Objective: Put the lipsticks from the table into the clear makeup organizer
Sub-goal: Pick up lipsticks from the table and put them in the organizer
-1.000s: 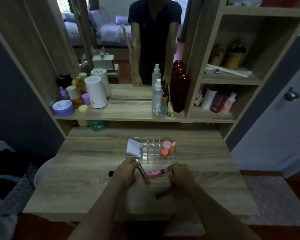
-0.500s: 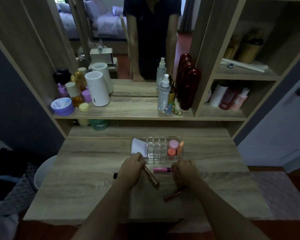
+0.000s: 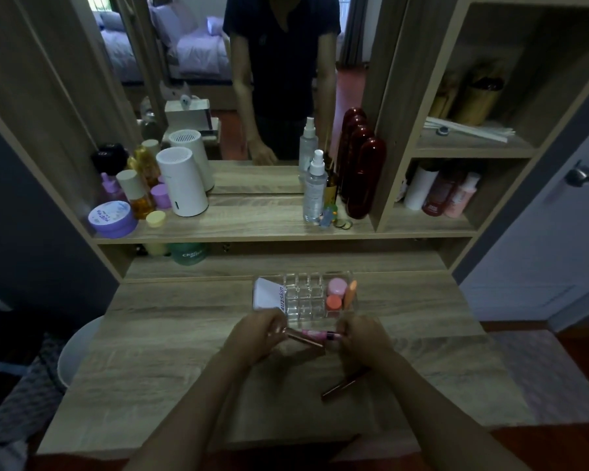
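The clear makeup organizer [image 3: 303, 295] stands mid-table, its grid cells empty, with pink and orange items in its right section and a white packet at its left. My left hand [image 3: 252, 334] grips a rose-gold lipstick [image 3: 305, 338] just in front of it, tilted down to the right. My right hand [image 3: 364, 336] pinches a pink lipstick [image 3: 317, 333] held level, pointing left. The two tubes cross between my hands. A dark red lipstick [image 3: 346, 384] lies on the table [image 3: 150, 351] under my right wrist.
A raised shelf [image 3: 252, 226] behind the organizer carries bottles, jars, a white cylinder [image 3: 182, 185] and tall dark red bottles [image 3: 364, 178]. A mirror above shows a person's reflection. A white bin [image 3: 77, 351] sits left of the table. Side cubbies on the right hold more bottles.
Both hands have risen slightly toward the organizer, and the rose-gold lipstick has swung from steeply tilted to flatter, now crossing the pink one. The camera has also tipped down.
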A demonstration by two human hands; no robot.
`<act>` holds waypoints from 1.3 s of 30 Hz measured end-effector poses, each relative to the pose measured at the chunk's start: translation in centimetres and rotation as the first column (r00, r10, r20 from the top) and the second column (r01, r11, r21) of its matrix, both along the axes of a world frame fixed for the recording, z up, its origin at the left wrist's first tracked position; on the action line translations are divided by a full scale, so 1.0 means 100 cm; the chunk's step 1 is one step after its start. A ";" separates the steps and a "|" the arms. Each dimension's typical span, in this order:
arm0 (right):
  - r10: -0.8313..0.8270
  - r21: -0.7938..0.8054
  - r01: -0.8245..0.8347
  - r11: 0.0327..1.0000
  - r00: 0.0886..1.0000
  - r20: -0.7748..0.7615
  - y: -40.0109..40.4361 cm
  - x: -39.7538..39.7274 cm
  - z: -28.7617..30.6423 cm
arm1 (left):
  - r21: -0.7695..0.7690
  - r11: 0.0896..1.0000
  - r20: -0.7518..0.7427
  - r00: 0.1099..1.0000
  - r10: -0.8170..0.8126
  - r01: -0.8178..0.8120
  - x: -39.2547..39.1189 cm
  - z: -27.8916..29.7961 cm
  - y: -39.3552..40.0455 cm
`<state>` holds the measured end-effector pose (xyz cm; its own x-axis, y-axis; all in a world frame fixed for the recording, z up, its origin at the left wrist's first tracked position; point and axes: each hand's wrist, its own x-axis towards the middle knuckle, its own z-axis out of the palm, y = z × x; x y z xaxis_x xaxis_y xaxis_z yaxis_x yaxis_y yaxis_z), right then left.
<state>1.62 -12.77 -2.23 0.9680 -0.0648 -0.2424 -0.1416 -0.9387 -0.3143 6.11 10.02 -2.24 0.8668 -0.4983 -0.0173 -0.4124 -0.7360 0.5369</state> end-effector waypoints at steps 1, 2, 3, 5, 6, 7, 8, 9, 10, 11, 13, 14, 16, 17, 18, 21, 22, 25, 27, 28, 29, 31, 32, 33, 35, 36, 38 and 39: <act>-0.013 0.048 0.012 0.999 1.000 0.011 0.002 0.001 0.002 | -0.094 0.995 -0.022 0.999 0.029 -0.030 0.003 0.006 -0.002; -0.024 0.106 0.021 0.994 0.999 0.027 0.004 0.003 0.004 | -0.173 0.983 -0.050 0.998 0.048 -0.056 0.007 0.014 -0.004; -0.029 0.160 0.021 0.987 0.999 0.046 0.006 0.006 0.007 | -0.233 0.968 -0.077 0.994 0.073 -0.089 0.011 0.022 -0.006; -0.024 0.247 0.002 0.969 0.996 0.086 0.011 0.014 0.019 | -0.300 0.938 -0.104 0.984 0.146 -0.171 0.024 0.037 -0.009; -0.021 0.285 -0.010 0.958 0.994 0.103 0.013 0.020 0.027 | -0.316 0.929 -0.092 0.981 0.169 -0.190 0.031 0.044 -0.010; -0.016 0.308 -0.023 0.951 0.992 0.123 0.014 0.027 0.036 | -0.324 0.928 -0.064 0.983 0.174 -0.186 0.039 0.051 -0.010; -0.012 0.314 -0.037 0.949 0.988 0.152 0.015 0.034 0.044 | -0.329 0.928 -0.029 0.984 0.175 -0.174 0.047 0.058 -0.011; -0.016 0.312 -0.044 0.949 0.983 0.185 0.016 0.042 0.052 | -0.332 0.928 0.006 0.984 0.179 -0.167 0.054 0.064 -0.012; -0.030 0.310 -0.040 0.950 0.976 0.218 0.017 0.049 0.060 | -0.336 0.928 0.036 0.982 0.187 -0.165 0.060 0.068 -0.014; -0.050 0.303 -0.030 0.952 0.966 0.252 0.018 0.056 0.067 | -0.333 0.928 0.061 0.978 0.201 -0.170 0.066 0.071 -0.016; -0.089 0.275 -0.005 0.961 0.941 0.328 0.020 0.071 0.078 | -0.294 0.937 0.101 0.969 0.226 -0.188 0.074 0.073 -0.021; -0.097 0.260 0.002 0.966 0.931 0.352 0.022 0.078 0.082 | -0.271 0.943 0.115 0.966 0.230 -0.192 0.078 0.073 -0.023; -0.086 0.219 0.005 0.976 0.929 0.360 0.027 0.088 0.087 | -0.243 0.951 0.117 0.967 0.226 -0.193 0.082 0.071 -0.027; -0.075 0.197 0.004 0.980 0.934 0.350 0.029 0.092 0.088 | -0.231 0.954 0.115 0.968 0.223 -0.192 0.084 0.069 -0.029; -0.064 0.179 0.003 0.984 0.940 0.335 0.032 0.095 0.087 | -0.223 0.956 0.111 0.969 0.220 -0.192 0.085 0.068 -0.031; -0.033 0.123 -0.002 0.992 0.959 0.280 0.036 0.103 0.081 | -0.199 0.960 0.083 0.973 0.215 -0.195 0.088 0.064 -0.033; -0.024 0.105 -0.004 0.994 0.964 0.264 0.037 0.105 0.079 | -0.184 0.965 0.072 0.976 0.205 -0.189 0.089 0.063 -0.034; 0.011 0.055 -0.024 0.998 0.972 0.233 0.038 0.108 0.075 | -0.142 0.974 0.059 0.981 0.185 -0.175 0.092 0.060 -0.034; 0.026 0.035 -0.034 0.999 0.976 0.214 0.038 0.109 0.071 | -0.129 0.977 0.061 0.982 0.177 -0.168 0.094 0.057 -0.035; 0.033 0.026 -0.039 0.999 0.979 0.203 0.038 0.109 0.070 | -0.120 0.980 0.062 0.984 0.167 -0.158 0.094 0.056 -0.036; 0.042 0.021 -0.046 0.999 0.981 0.188 0.038 0.109 0.069 | -0.110 0.983 0.061 0.986 0.155 -0.148 0.094 0.055 -0.037; 0.060 0.029 -0.065 0.997 0.987 0.150 0.037 0.110 0.064 | -0.105 0.986 0.056 0.990 0.132 -0.126 0.093 0.051 -0.039; 0.069 0.035 -0.073 0.997 0.990 0.125 0.038 0.110 0.062 | -0.103 0.988 0.053 0.991 0.122 -0.116 0.093 0.049 -0.040; 0.074 0.040 -0.078 0.996 0.992 0.099 0.038 0.109 0.060 | -0.098 0.989 0.050 0.992 0.114 -0.109 0.092 0.047 -0.040; 0.077 0.039 -0.079 0.996 0.995 0.061 0.040 0.110 0.057 | -0.091 0.991 0.050 0.993 0.106 -0.101 0.091 0.044 -0.042; 0.080 0.032 -0.082 0.996 0.995 0.057 0.041 0.110 0.056 | -0.091 0.991 0.053 0.993 0.103 -0.097 0.090 0.043 -0.042; 0.085 0.023 -0.087 0.996 0.994 0.064 0.042 0.111 0.055 | -0.091 0.992 0.056 0.994 0.097 -0.092 0.090 0.042 -0.042; 0.084 0.025 -0.086 0.996 0.995 0.060 0.042 0.112 0.055 | -0.089 0.992 0.057 0.994 0.092 -0.086 0.089 0.042 -0.042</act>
